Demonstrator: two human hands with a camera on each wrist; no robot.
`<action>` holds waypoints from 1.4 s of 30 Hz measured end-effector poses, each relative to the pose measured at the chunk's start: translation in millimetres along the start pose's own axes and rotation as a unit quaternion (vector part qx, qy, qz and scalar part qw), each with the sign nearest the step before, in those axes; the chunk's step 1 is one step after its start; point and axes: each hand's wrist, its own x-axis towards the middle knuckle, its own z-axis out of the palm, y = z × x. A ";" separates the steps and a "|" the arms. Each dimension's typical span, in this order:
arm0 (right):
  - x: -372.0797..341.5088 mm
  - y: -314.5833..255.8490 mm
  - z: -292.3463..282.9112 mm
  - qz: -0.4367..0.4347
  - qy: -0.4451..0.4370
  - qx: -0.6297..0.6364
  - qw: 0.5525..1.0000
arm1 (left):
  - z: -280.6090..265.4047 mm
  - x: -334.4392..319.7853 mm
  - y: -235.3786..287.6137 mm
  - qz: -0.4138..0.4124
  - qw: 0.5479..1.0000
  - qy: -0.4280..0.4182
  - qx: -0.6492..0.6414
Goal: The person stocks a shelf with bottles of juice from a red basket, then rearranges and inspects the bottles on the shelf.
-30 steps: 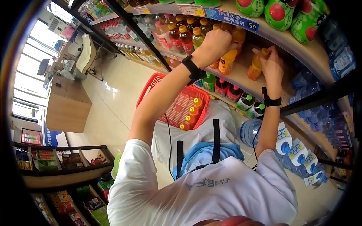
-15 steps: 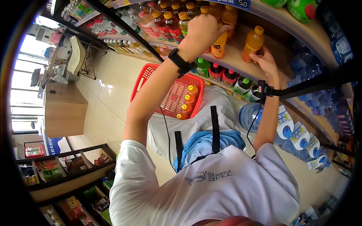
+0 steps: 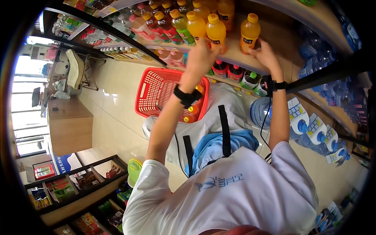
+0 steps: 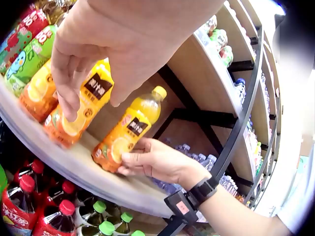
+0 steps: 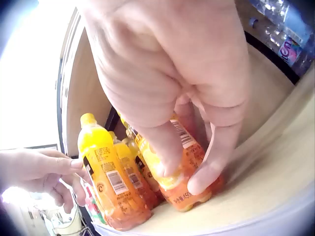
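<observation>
An orange juice bottle stands upright on the shelf, apart from the others; my right hand grips its lower part, thumb on one side and fingers on the other in the right wrist view. Over another juice bottle, my left hand hangs with loosely bent fingers. The right wrist view shows the left hand with fingertips close beside a bottle; contact is unclear. The red basket holds several orange-capped bottles, partly hidden by the left wrist.
Red and green drink bottles line the shelf to the left. Dark bottles with red and green caps stand on the shelf below. A black shelf post runs beside the right wrist, and large water bottles stand on the floor.
My right hand has gone from the bottle's cap to its lower part. My left hand has dropped from the row's bottle tops to lower in front of them. The head view has shifted.
</observation>
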 end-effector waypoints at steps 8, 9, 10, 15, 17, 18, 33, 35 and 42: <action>28.6 -26.1 24.5 -0.035 -0.006 -0.084 0.996 | 26.3 1.8 -0.9 -0.038 0.998 0.020 0.053; 34.4 -26.0 29.3 -0.041 -0.003 -0.082 0.996 | 26.0 2.5 -2.2 -0.035 0.998 0.025 0.056; 40.3 -23.8 38.2 -0.065 -0.005 -0.079 0.995 | 26.0 3.1 -3.3 -0.040 0.997 0.013 0.057; 43.9 -47.0 52.9 -0.081 -0.001 -0.094 0.992 | 25.0 0.8 -6.3 -0.064 0.998 0.008 0.013; 47.5 -42.4 58.0 -0.113 0.010 -0.085 0.990 | 26.3 0.2 -7.1 -0.056 0.998 0.022 0.012; 46.6 -43.1 58.7 -0.140 0.018 -0.080 0.987 | 27.2 -0.2 -8.6 -0.035 0.999 0.039 0.011; 72.9 -23.8 75.9 -0.123 -0.020 -0.169 0.978 | 33.4 4.5 -17.0 -0.030 0.998 0.047 0.027; 72.2 -20.3 76.2 -0.163 0.005 -0.125 0.979 | 33.3 5.7 -18.6 -0.027 0.998 0.050 0.022; -1.2 -59.5 44.0 -0.105 0.068 -0.060 0.990 | -17.4 -29.0 -71.0 -0.052 0.996 0.057 -0.054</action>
